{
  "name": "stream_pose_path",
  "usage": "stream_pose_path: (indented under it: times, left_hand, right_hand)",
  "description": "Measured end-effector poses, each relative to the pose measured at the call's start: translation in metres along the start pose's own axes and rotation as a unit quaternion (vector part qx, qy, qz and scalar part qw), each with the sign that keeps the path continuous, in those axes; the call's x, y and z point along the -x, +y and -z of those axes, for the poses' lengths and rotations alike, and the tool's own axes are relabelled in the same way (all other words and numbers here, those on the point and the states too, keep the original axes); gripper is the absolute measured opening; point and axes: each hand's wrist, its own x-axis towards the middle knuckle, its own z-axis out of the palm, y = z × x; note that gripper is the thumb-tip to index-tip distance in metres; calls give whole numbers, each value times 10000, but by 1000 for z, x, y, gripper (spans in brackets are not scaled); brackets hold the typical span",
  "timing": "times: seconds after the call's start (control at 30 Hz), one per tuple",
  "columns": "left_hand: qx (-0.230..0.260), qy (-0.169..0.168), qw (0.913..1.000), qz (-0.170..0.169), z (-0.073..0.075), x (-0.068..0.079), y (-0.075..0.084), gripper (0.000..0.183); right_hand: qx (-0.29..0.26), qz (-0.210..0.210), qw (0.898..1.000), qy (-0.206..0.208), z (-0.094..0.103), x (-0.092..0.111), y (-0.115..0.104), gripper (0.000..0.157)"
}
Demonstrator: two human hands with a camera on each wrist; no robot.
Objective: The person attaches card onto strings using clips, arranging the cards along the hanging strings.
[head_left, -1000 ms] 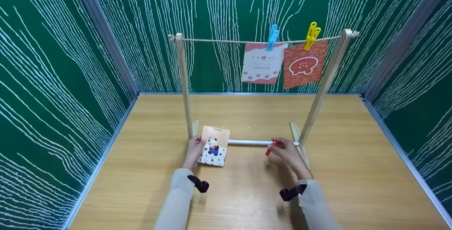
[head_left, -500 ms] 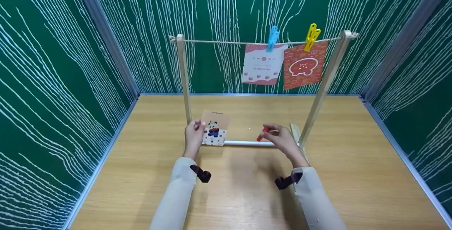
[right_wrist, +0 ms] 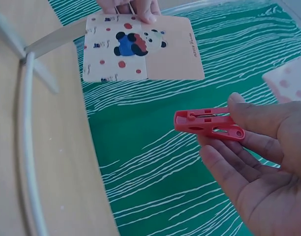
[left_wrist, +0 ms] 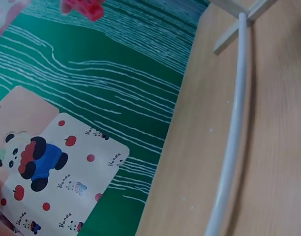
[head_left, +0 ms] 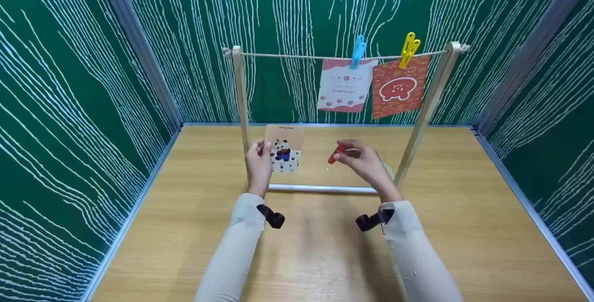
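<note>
My left hand (head_left: 259,165) pinches a panda card (head_left: 285,149) by its left edge, holding it upright above the table. The card has a peach top and a white, dotted lower part, seen close in the left wrist view. My right hand (head_left: 366,165) pinches a red clothespin (head_left: 336,153) between thumb and fingers at its handle end; in the right wrist view its jaws point away from the palm. On the rope (head_left: 287,54) above, a blue clothespin (head_left: 358,52) holds a white strawberry card (head_left: 345,86), and a yellow clothespin (head_left: 409,50) holds a red card (head_left: 400,87).
The rope runs between two wooden posts, a left post (head_left: 241,93) and a right post (head_left: 427,112). A white rod (head_left: 325,188) joins them low down over the wooden table (head_left: 153,237). Green walls (head_left: 297,5) with white lines stand at the back and sides.
Both hands have risen from near the table. The panda card has come up with the left hand, and the red clothespin has moved up and left with the right.
</note>
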Motion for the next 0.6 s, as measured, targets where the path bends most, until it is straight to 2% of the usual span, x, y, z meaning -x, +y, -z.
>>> stream_pose_path:
  times: [0.23,0.6]
  left_hand:
    - [18,18,9999,-147,-4,-5,21,24]
    - [350,68,9985,-424,-10,-14,49,26]
  right_hand:
    - [-136,179,9997,64,4,-6,-27,52]
    - [-79,1029,9940,352,9,-9,-62,46]
